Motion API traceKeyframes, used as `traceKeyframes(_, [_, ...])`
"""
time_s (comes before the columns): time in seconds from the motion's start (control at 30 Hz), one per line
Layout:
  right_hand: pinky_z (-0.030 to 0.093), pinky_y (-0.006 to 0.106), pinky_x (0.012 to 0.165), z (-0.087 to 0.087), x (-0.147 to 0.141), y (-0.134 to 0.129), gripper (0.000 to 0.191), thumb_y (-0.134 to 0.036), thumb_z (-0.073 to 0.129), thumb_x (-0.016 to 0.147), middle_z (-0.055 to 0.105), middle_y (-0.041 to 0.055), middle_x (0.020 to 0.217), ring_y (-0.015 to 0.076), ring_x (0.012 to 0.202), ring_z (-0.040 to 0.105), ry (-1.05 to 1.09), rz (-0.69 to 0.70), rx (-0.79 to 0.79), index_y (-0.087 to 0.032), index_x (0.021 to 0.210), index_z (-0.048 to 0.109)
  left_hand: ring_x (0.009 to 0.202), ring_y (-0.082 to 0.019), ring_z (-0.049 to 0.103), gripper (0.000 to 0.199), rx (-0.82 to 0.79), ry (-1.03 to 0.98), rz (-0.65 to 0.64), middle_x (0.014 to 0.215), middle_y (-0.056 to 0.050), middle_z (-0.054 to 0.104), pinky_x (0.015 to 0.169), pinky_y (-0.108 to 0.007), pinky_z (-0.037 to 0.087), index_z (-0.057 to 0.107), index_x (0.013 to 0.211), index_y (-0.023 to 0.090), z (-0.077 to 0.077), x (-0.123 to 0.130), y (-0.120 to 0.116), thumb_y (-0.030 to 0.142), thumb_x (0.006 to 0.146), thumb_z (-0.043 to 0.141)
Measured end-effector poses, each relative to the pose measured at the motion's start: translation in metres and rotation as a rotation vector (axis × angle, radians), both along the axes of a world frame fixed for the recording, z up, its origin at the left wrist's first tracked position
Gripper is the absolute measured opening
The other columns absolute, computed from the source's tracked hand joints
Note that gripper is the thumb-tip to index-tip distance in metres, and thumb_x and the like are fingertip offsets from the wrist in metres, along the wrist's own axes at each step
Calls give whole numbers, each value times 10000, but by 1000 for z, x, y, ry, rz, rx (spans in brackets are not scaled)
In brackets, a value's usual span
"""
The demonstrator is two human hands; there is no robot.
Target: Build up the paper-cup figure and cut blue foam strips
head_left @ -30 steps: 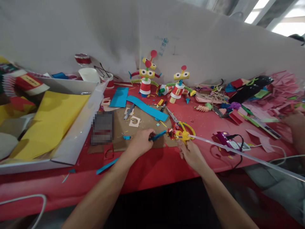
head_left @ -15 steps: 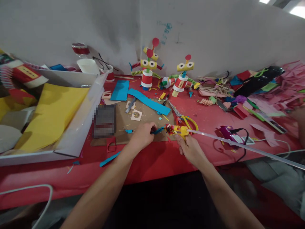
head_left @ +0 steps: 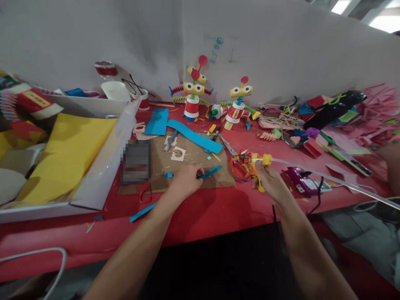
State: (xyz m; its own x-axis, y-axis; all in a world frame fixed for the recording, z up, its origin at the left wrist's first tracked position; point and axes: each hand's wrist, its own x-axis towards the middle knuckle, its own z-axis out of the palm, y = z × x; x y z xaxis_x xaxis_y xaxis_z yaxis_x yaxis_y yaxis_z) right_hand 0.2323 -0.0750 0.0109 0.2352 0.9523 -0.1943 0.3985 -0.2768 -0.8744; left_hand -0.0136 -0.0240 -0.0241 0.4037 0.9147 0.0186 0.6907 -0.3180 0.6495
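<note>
My left hand (head_left: 187, 179) pinches one end of a narrow blue paper strip (head_left: 211, 171) over the brown cardboard mat (head_left: 161, 160). In my right hand (head_left: 267, 179) is a yellow hot glue gun (head_left: 258, 163), its nozzle pointing left and a long clear glue stick (head_left: 325, 175) running out of its back. The gun's front end lies apart from the strip, close to the scissors (head_left: 227, 146), whose handles are partly hidden. A wide blue paper strip (head_left: 196, 136), a blue paper rectangle (head_left: 157, 121) and a white square with a cut-out circle (head_left: 178, 153) lie beyond my left hand.
Paper-cup robot figures (head_left: 238, 108) stand at the back against the wall. An open white box (head_left: 90, 204) with yellow paper takes up the left. On the right are a purple device (head_left: 300, 181) with a cable, and heaped pink paper (head_left: 375, 108).
My right hand has drawn the glue gun away to the right, off the narrow blue strip. My left hand still holds the strip in nearly the same place.
</note>
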Motion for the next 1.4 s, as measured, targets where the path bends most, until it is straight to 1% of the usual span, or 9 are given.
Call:
traceKeyframes(0.1, [380, 238, 448, 3, 7, -1, 542, -681, 392, 804, 531, -1, 447, 123, 411, 488, 56, -11, 16, -175, 711, 563, 742, -147, 605, 167, -19, -12, 9, 829, -54, 633, 689, -263, 491, 637, 768, 153, 1, 1, 2, 72, 640, 567])
traceKeyframes(0.23, [361, 216, 443, -1, -9, -21, 550, -657, 361, 836, 519, -6, 424, 114, 418, 497, -29, 101, -47, -169, 695, 574, 813, -165, 620, 232, -22, -22, -28, 960, -67, 641, 751, -295, 504, 639, 885, 162, 13, -10, -7, 127, 658, 604])
traceKeyframes(0.33, [358, 215, 456, -5, -25, -39, 543, -624, 349, 862, 518, -7, 421, 112, 422, 502, -115, 164, -54, -171, 671, 578, 994, -205, 593, 320, 100, -5, -30, 1102, -54, 623, 888, -362, 470, 617, 1039, 214, 26, -33, -28, 228, 719, 606])
traceKeyframes(0.4, [352, 219, 457, -6, -31, -48, 539, -609, 341, 875, 516, -11, 426, 112, 422, 499, -137, 198, -38, -171, 671, 581, 1071, -230, 556, 327, 214, 69, 55, 1120, -54, 622, 947, -400, 438, 614, 1071, 228, 28, -53, -48, 263, 746, 599])
traceKeyframes(0.5, [347, 217, 462, -4, -35, -56, 522, -591, 343, 885, 508, -21, 436, 108, 429, 497, -139, 218, 3, -173, 680, 579, 1091, -257, 529, 349, 316, 210, 201, 1172, -62, 603, 975, -445, 414, 613, 1100, 226, 22, -81, -75, 269, 754, 606])
traceKeyframes(0.67, [353, 207, 479, -10, -47, -64, 480, -560, 354, 899, 510, -32, 447, 99, 434, 500, -114, 274, 5, -179, 681, 549, 1059, -256, 533, 289, 354, 270, 297, 1088, -53, 640, 947, -444, 427, 633, 1067, 223, -1, -102, -98, 273, 791, 565])
traceKeyframes(0.83, [363, 218, 487, -18, -70, -67, 447, -550, 358, 901, 510, -32, 463, 112, 440, 513, -95, 340, 14, -191, 677, 504, 1015, -230, 559, 268, 419, 201, 351, 1059, -47, 661, 914, -408, 451, 644, 1057, 228, -14, -108, -100, 296, 815, 551])
traceKeyframes(1.1, [355, 235, 479, -17, -98, -60, 451, -585, 338, 888, 499, -36, 449, 137, 436, 521, -142, 382, -66, -211, 678, 476, 931, -198, 585, 228, 436, 134, 366, 1011, -38, 664, 840, -380, 477, 695, 996, 250, -18, -107, -101, 254, 838, 531])
traceKeyframes(1.4, [377, 254, 517, -16, -81, -56, 459, -588, 316, 891, 524, -13, 458, 159, 460, 554, -278, 340, 8, -221, 653, 454, 940, -212, 590, 231, 438, 230, 379, 1021, -34, 665, 826, -387, 464, 715, 963, 275, -21, -103, -106, 226, 835, 530])
